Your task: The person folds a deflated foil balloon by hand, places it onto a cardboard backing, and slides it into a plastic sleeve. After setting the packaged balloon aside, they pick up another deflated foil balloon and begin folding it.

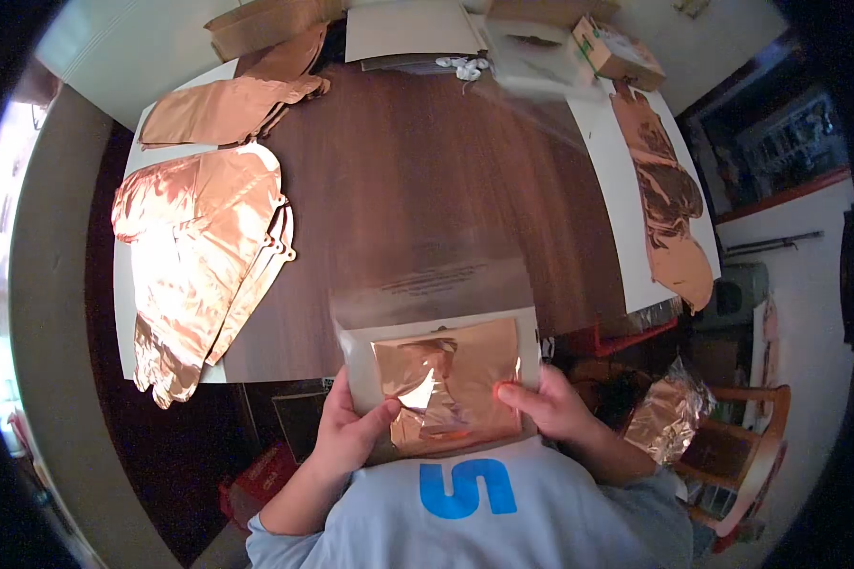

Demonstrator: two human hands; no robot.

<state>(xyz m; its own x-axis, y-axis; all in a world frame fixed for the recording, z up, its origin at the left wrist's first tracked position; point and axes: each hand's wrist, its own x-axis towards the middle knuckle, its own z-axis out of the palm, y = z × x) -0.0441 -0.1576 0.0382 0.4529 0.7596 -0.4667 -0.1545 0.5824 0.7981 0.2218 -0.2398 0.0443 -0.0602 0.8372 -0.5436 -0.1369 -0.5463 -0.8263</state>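
Close to my chest, both hands hold a clear plastic bag [427,280] with fine print on its upper part. A white card [361,356] and a folded copper-coloured foil sheet [479,370], which looks like a flat foil balloon, lie in its lower part. My left hand [354,427] grips the left edge, thumb on the front and fingers behind. At the right edge my right hand [548,403] does the same, its thumb pressing on the foil. The fingers behind the bag are hidden.
Flat copper foil balloons [199,228] lie in overlapping stacks on the table's left, with another pile [669,199] on the right. At the back are a stack of white cards [413,33], plastic bags [541,62] and a small box [617,52]. A wooden chair [764,446] holds bagged foil [669,417].
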